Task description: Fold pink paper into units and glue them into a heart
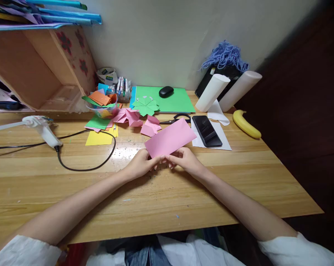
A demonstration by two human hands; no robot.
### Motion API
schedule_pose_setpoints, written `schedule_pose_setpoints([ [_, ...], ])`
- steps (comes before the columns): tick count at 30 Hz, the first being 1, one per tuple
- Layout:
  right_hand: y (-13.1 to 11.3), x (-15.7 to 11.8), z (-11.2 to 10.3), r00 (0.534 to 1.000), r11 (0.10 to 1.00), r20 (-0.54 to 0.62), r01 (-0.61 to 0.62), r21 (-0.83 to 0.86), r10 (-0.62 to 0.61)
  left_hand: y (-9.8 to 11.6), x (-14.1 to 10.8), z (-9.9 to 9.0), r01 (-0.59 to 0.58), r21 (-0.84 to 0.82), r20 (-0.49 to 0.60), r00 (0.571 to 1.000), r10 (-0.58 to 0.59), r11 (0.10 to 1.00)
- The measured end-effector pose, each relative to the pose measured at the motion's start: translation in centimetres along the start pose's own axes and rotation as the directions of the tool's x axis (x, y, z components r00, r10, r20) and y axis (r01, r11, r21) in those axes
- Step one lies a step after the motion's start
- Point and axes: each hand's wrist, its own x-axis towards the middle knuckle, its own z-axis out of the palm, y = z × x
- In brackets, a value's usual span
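Wood-grain desk point(106, 199) against a plain pale wall point(161, 44), dark brown surface point(308, 122) off to the right, small paper scraps scattered on the desktop. Pink sheet point(171, 138) is up front at mid-desk: oblong, flat-looking, matte, plain pink on the visible face, tilted so its right end sits farther back. Left hand point(140, 162) and right hand point(186, 160) both pinch its near edge, thumbs meeting or nearly so at the middle; fingers partly hidden under the paper. Just behind it: pink folded pieces point(150, 126) with creases and raised flaps, a green paper flower point(146, 106) with pointed petals, black-handled scissors point(183, 116). Right of the sheet, a dark-screened phone point(207, 131) lies on white paper point(224, 137); banana point(246, 124) farther right. Black mouse point(166, 92) on a green sheet point(180, 100) at the back. Loose yellow paper point(99, 138) and a plastic tub point(102, 109) of coloured paper to the left. Writing: none legible. Tape roll point(107, 75) carries small printed marks, too small to read; same for the markers point(122, 87) beside it. Can't make out a brand on mouse or phone.
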Motion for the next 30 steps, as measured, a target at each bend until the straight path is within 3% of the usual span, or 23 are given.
schedule_pose_setpoints([
  [5,0.0,-0.1,0.5,1.0,0.998,0.005,-0.02,-0.055,0.02,0.0,0.0,0.1,-0.044,0.026,0.003,0.999,0.044,0.999],
  [13,-0.5,0.7,-4.3,0.972,0.993,-0.224,0.048,-0.11,-0.071,0.1,0.2,-0.4,0.017,0.028,-0.023,1.0,-0.016,0.999],
  [20,-1.0,1.1,-7.3,0.905,0.983,-0.387,0.151,-0.103,-0.179,0.2,0.1,-0.7,0.044,-0.01,-0.001,0.999,-0.044,0.999],
  [22,-1.2,1.0,-7.3,0.908,0.986,-0.386,0.158,-0.053,-0.166,0.3,0.0,-0.8,0.037,0.001,0.024,0.999,-0.037,0.999],
  [25,-1.5,0.6,-6.5,0.964,0.996,-0.251,0.08,-0.034,-0.086,0.6,0.0,-1.1,0.032,0.022,0.085,0.996,-0.034,0.999],
  [27,-1.6,0.3,-5.7,0.982,0.991,-0.183,0.029,-0.129,-0.052,0.8,0.0,-1.3,0.023,0.025,0.125,0.992,-0.026,0.999],
  [30,-1.3,-0.1,-4.5,0.97,0.962,-0.23,0.016,-0.274,-0.081,1.0,0.0,-1.3,-0.006,0.003,0.117,0.993,0.006,1.0],
])
